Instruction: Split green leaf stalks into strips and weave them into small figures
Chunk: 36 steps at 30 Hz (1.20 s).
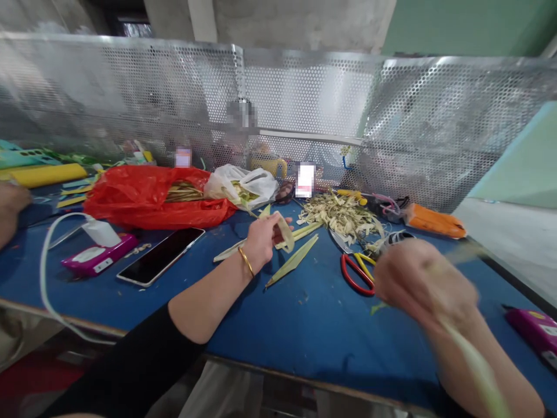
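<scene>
My left hand (261,239), with a gold bangle at the wrist, is closed on a curled pale leaf strip (286,237) above the blue table. Beneath and beside it lie more pale leaf pieces, among them a pointed leaf (296,261). On the right, my right hand (426,281) is smeared by motion, its fingers folded. A long pale leaf strip (476,363) trails from it down over the forearm. Red- and yellow-handled scissors (357,273) lie between my hands, near a heap of leaf scraps (342,215).
Left of my hands are a phone (161,255), a magenta power strip (99,255) with a white plug, and a red plastic bag (126,194). A white bag (241,183) and an orange packet (435,220) sit before the perforated metal screen (304,87). Another person's hand (13,203) shows far left.
</scene>
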Motion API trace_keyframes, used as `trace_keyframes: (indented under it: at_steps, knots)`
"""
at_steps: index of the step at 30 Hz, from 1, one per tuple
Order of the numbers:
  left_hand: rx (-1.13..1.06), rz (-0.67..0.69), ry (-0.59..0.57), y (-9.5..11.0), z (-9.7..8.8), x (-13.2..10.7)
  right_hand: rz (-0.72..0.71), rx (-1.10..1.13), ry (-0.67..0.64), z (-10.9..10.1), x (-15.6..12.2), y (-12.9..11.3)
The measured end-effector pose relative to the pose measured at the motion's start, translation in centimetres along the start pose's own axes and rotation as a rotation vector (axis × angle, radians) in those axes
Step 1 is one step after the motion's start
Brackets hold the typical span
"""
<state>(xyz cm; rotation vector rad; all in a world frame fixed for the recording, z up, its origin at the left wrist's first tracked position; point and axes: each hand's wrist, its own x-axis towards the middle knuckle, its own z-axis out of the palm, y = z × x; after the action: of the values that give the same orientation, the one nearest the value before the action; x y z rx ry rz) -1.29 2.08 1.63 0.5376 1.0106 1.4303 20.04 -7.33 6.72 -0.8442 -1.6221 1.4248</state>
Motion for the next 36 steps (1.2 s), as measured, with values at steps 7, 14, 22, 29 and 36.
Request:
trace_keyframes:
  at_steps: [7, 14, 22, 29, 36]
  knots:
    - [0.304, -0.132, -0.564, -2.2, 0.8, -4.4, -0.010, -0.324, 0.396, 2.3, 3.3, 3.1]
    - [0.394, -0.111, -0.616, -2.1, 0.6, -4.9, -0.080, -0.663, 0.470, 1.5, 3.7, 4.5]
    - [0.341, -0.170, -0.722, -2.0, 0.6, -5.4, -0.107, -0.619, 0.491, 1.6, 3.8, 4.7]
    - [0.257, -0.351, -0.713, -2.3, 0.5, -5.5, 0.204, 0.352, 0.297, 1.5, 3.8, 3.3]
    - [0.133, -0.217, -0.580, -1.2, 0.6, -4.5, 0.292, 0.513, 0.197, 1.8, 3.5, 2.8]
